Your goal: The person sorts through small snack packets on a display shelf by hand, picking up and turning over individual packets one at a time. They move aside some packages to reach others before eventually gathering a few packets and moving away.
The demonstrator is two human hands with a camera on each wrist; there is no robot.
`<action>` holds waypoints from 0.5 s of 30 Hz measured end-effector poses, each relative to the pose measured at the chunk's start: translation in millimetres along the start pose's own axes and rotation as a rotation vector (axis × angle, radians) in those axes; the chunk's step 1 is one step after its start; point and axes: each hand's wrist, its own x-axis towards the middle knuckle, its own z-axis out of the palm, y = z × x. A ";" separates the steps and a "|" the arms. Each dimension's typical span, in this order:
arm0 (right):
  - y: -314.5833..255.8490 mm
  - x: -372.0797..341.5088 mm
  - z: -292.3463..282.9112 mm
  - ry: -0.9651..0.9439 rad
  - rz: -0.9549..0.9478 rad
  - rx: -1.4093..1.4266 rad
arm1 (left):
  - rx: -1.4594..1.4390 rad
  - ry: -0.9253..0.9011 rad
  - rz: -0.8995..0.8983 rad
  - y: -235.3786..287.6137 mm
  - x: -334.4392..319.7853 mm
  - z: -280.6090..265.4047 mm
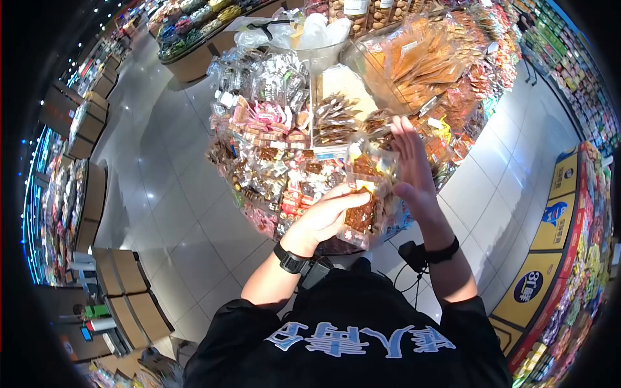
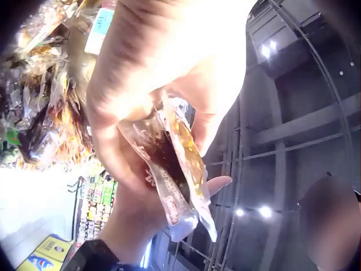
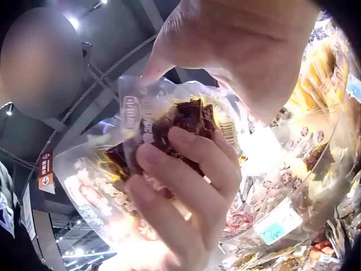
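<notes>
In the head view the left hand [image 1: 323, 216] grips clear plastic packets of dark brown food [image 1: 359, 213] above the front edge of a round display. Its fingers curl round the packets [image 3: 194, 121] in the right wrist view, and its thumb lies over them in the head view. Two packets [image 2: 189, 164] stand side by side under the left hand [image 2: 169, 62] in the left wrist view. The right hand [image 1: 414, 165] is beside the packets with its fingers extended. From the right wrist view, the right hand [image 3: 242, 51] is close over the packets' upper edge; whether it touches them is unclear.
Wrapped snacks [image 1: 265, 168] fill the round display, with clear dividers and large flat brown packets [image 1: 420, 61] at its back right. A price tag [image 3: 277, 221] hangs on the display. Yellow-fronted shelving [image 1: 533, 278] stands at right, wooden display units [image 1: 123, 278] at left, and tiled floor [image 1: 174, 187] between.
</notes>
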 end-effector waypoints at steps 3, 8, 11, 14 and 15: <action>-26.2 5.7 -52.4 -0.131 0.105 0.124 | -0.237 -0.090 -0.017 -50.3 38.0 32.3; 12.9 23.8 -43.2 -0.114 0.241 0.363 | -0.169 -0.041 0.002 -30.9 33.4 11.2; 22.3 26.1 -39.6 -0.147 0.307 0.449 | -0.192 -0.032 -0.028 -28.4 38.2 9.9; 15.5 30.8 -26.7 -0.195 0.275 0.526 | -0.277 0.066 -0.040 -27.5 42.4 5.6; 17.3 33.2 -25.1 -0.193 0.285 0.502 | -0.303 0.040 -0.043 -27.9 42.1 3.1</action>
